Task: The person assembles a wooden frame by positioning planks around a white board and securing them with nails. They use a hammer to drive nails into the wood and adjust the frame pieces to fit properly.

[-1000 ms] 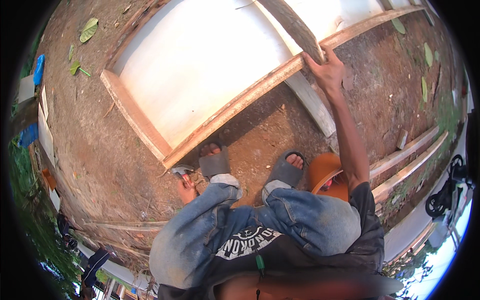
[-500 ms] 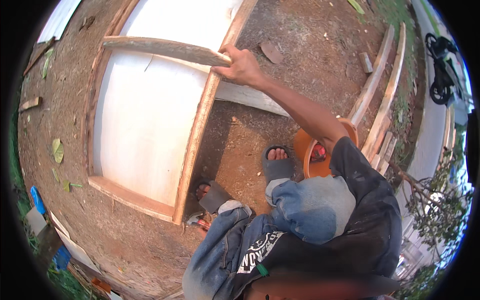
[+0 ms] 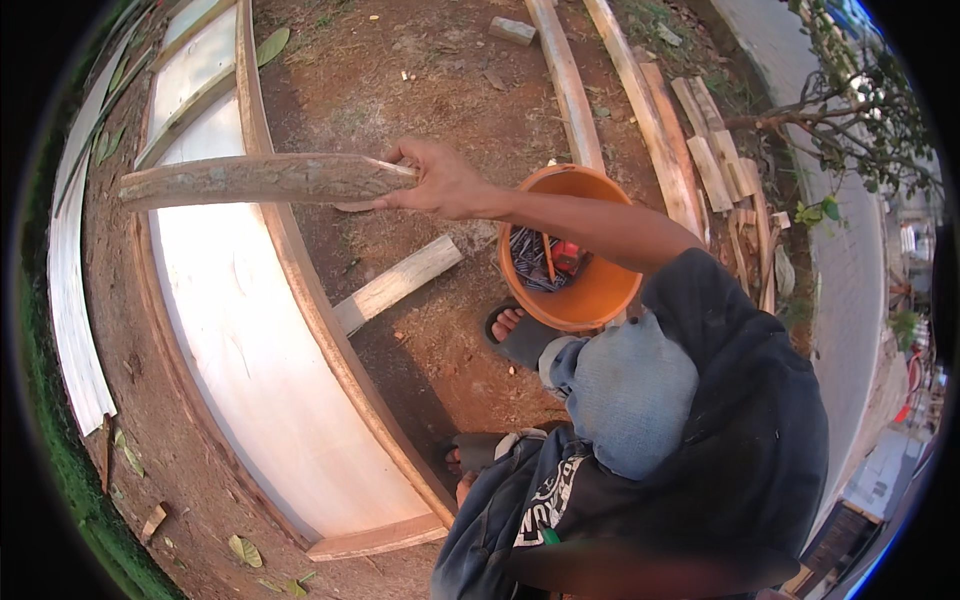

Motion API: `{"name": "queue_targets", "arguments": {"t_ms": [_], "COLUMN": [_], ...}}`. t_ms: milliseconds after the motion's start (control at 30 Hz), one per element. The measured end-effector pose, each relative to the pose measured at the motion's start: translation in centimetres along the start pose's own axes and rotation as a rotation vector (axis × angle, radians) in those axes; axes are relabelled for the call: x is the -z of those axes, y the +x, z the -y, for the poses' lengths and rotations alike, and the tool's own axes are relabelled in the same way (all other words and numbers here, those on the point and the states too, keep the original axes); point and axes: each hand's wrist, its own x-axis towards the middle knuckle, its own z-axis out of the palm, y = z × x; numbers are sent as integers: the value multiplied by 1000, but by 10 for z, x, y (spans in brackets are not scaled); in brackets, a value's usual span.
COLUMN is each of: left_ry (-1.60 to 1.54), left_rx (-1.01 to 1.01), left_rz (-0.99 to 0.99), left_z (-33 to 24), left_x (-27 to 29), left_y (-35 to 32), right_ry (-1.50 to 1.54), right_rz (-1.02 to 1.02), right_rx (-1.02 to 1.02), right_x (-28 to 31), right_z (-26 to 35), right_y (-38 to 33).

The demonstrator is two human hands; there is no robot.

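My right hand (image 3: pixel 437 180) grips the right end of a short rough wooden board (image 3: pixel 255 180), thumb and fingers pinching it from either side. The board spans across a long wooden frame (image 3: pixel 300 270) lined with a pale white panel (image 3: pixel 235 330). Its far end reaches past the frame's left rail. A small patch of skin beside my left knee appears to be my left hand (image 3: pixel 465 487), close to the frame's near corner. Its fingers are hidden, so any grip there cannot be made out.
By my right foot stands an orange bucket (image 3: pixel 575 310) holding nails, a pencil and a red tool. A loose pale board (image 3: pixel 400 283) lies against the frame's right side. Long planks (image 3: pixel 570 90) and offcuts (image 3: pixel 715 170) lie at the right, beside a leafy branch (image 3: pixel 790 115).
My view has swung, bringing more of the frame's far part and the bucket's contents into sight. My right hand still holds the board, whose right end now extends beyond the frame's right rail.
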Motion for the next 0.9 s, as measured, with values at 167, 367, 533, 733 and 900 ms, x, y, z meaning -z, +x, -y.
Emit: {"name": "queue_targets", "arguments": {"t_ms": [167,367,533,733,900], "left_ry": [-30,-180,476,575,875], "left_rx": [-65,-184,-456,-431,-550], "left_rz": [42,240,219,269,446], "left_z": [-61,-141,-227,-283,-313], "left_x": [57,106,163,160,127], "left_y": [43,73,97,110,99], "right_ry": [110,-471,-763,-244,-133], "right_rz": [-473,-725,-775,-674,-572], "right_rx": [-19,-578,-1008,-1390,-1473], "right_x": [117,199,243,280,267], "right_z": [-55,-144,-243,-281,-256], "right_y": [-81,-296,-458,-527,-464]}}
